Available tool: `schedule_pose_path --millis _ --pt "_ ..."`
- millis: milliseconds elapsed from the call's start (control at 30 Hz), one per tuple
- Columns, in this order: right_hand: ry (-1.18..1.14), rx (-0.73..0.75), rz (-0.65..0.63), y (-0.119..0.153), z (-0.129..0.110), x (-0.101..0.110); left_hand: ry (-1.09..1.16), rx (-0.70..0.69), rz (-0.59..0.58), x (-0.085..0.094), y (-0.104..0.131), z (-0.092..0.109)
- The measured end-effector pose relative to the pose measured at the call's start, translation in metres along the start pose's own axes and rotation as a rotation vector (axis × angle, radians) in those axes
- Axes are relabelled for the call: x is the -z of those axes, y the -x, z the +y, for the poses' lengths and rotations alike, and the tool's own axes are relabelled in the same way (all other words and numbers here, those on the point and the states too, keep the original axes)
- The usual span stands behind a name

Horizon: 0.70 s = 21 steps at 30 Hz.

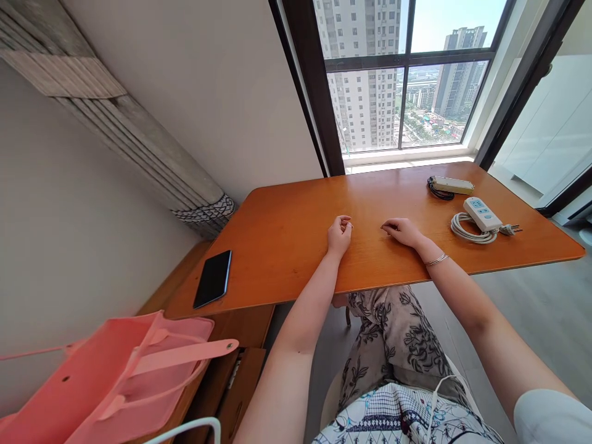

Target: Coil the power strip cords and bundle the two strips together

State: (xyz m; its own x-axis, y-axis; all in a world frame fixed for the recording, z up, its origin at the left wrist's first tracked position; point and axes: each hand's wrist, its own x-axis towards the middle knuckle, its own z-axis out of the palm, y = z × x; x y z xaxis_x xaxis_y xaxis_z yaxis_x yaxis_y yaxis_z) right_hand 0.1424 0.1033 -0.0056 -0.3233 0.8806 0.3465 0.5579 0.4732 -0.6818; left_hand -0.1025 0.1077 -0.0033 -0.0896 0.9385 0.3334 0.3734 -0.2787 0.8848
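Observation:
My left hand (340, 236) rests on the brown wooden table (287, 246) near its front edge, fingers loosely curled in and nothing seen in them. A short way to the right, my right hand (403, 232) lies palm down on the tabletop, its fingers reaching left. A thin bracelet (436, 260) circles the right wrist. Nearest to this hand is a white power strip (482, 214) with its grey cord (472, 236) coiled beside it. Behind that sits a second, yellowed power strip (453, 185) with a black cord. At the table's left end lies a dark phone (213, 279).
A pink bag (139, 376) stands open at the lower left, beside a wooden cabinet (240, 382). Behind the table is a window (402, 105) with dark frames. A grey curtain (152, 154) hangs on the left wall. My legs are under the front edge.

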Motion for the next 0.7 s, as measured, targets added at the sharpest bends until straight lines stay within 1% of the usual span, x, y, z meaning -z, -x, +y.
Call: schedule_pose_path --millis 300,700 --pt "0.027 -0.003 -0.032 -0.0001 -0.0019 -0.0001 0.004 0.014 -0.009 0.0010 0.0009 0.0016" --pt "0.033 -0.015 -0.030 0.0002 -0.0039 0.0002 -0.009 0.024 -0.041 0.0014 -0.0002 -0.0012"
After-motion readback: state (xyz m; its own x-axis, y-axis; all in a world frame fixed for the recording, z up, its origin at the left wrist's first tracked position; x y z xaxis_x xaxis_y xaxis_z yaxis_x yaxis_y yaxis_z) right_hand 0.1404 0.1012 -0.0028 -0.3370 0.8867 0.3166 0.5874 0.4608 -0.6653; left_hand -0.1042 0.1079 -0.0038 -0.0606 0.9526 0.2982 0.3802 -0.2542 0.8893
